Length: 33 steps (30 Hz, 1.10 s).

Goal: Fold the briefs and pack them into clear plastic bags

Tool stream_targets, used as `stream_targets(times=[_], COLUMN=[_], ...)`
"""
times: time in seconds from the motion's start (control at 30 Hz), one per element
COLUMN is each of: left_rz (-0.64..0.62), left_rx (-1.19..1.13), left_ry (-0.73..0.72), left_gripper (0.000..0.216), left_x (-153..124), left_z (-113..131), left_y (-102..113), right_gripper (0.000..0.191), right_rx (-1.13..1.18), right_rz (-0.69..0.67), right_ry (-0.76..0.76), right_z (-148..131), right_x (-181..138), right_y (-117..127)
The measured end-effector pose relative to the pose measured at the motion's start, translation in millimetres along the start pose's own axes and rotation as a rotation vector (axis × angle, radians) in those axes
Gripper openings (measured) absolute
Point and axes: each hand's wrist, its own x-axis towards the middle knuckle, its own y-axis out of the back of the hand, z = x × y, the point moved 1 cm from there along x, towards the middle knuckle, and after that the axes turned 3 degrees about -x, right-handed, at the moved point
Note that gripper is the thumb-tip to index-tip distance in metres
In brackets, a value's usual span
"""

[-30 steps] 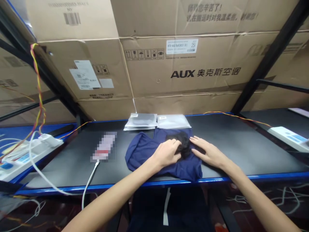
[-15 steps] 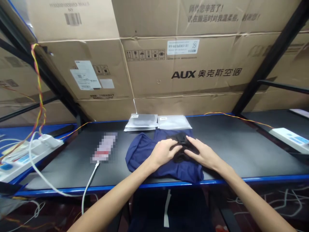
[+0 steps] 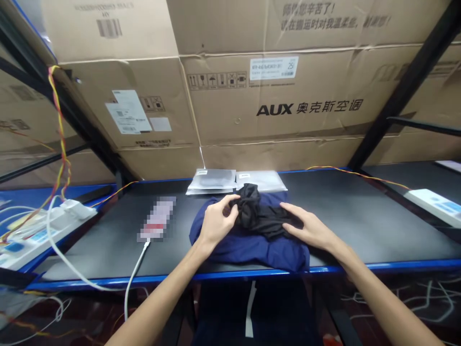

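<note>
A crumpled piece of thin black fabric (image 3: 252, 211) lies over a dark blue cloth (image 3: 245, 252) at the front of the table. My left hand (image 3: 220, 218) pinches the left end of the black fabric between thumb and fingers, lifting it a little. On the other side, my right hand (image 3: 309, 226) closes its thumb and fingers around the fabric's right end. Between both hands the black fabric is bunched at the left and stretched flatter toward the right. The blue cloth spreads under both hands, partly covered.
Behind the cloth lie frosted plastic packets (image 3: 212, 180) side by side. A blurred-out phone (image 3: 157, 218) on a white cable (image 3: 135, 274) rests to the left. Power strips stand at left (image 3: 46, 235) and right (image 3: 435, 204). Large cartons (image 3: 216, 115) wall off the back.
My left hand has moved left with one end of the black fabric, drawing it out from a small bunch. My right hand has shifted slightly right.
</note>
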Motion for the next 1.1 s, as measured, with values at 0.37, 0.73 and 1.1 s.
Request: stream_targets(times=[0.37,0.73,1.1], left_rz=[-0.084,-0.258,0.115], left_rx=[0.544,0.341,0.059], left_ry=[-0.067,-0.252,0.01], left_gripper=[0.031,0.03,0.02], left_x=[-5,-13,7], left_z=[-14,0,-11], left_y=[13,-17,32], right_gripper=[0.053,0.045,0.049], right_rx=[-0.005,-0.003,0.025], right_rz=[-0.036,-0.037,-0.024], right_ry=[0.024,0.028,0.007], right_z=[2,1,0], right_x=[-1,-2,-1], right_y=[-1,-3,2])
